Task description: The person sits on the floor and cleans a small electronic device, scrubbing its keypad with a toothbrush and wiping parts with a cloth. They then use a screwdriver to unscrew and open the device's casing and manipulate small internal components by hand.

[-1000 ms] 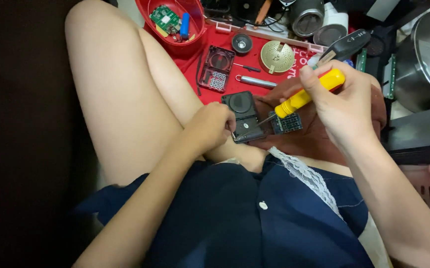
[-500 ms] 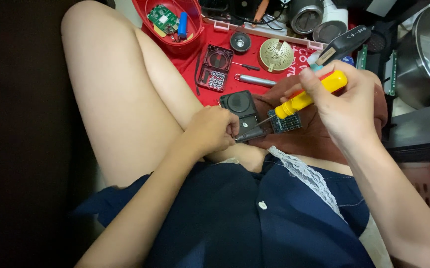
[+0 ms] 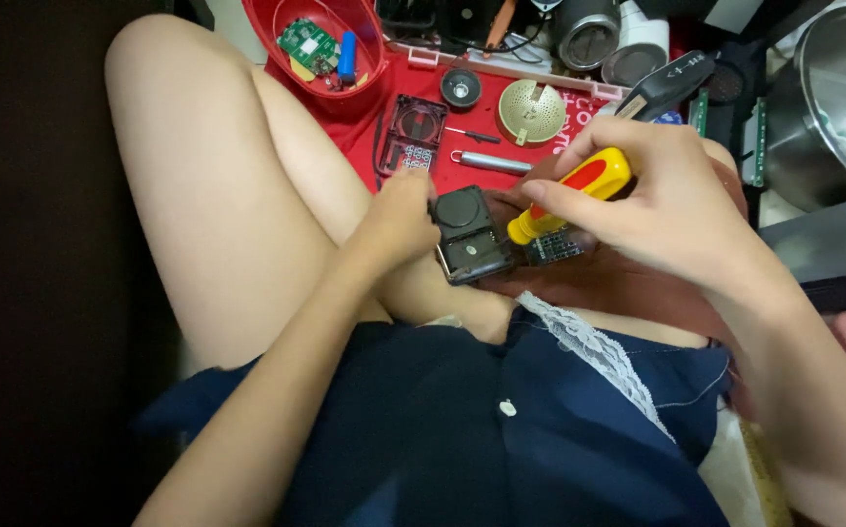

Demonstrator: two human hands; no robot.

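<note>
1. The left hand (image 3: 399, 220) curled round the left edge of a small black case (image 3: 469, 234), gripping it; its fingertips were hidden behind the case
2. The right hand (image 3: 662, 200) was closed on a yellow and red screwdriver (image 3: 569, 195); the tip was too small to make out where it met the case beside a dark circuit board (image 3: 552, 248)
3. The case rested on the person's lap, above a navy garment (image 3: 501, 420)
4. The left side was dark and unreadable; a steel pot (image 3: 833, 107) was cut off at the right edge
5. A red tray (image 3: 364, 132) ahead was crowded: red bowl (image 3: 321, 44), round grille (image 3: 530, 110), metal cylinder (image 3: 486, 162), leaving little free room
</note>
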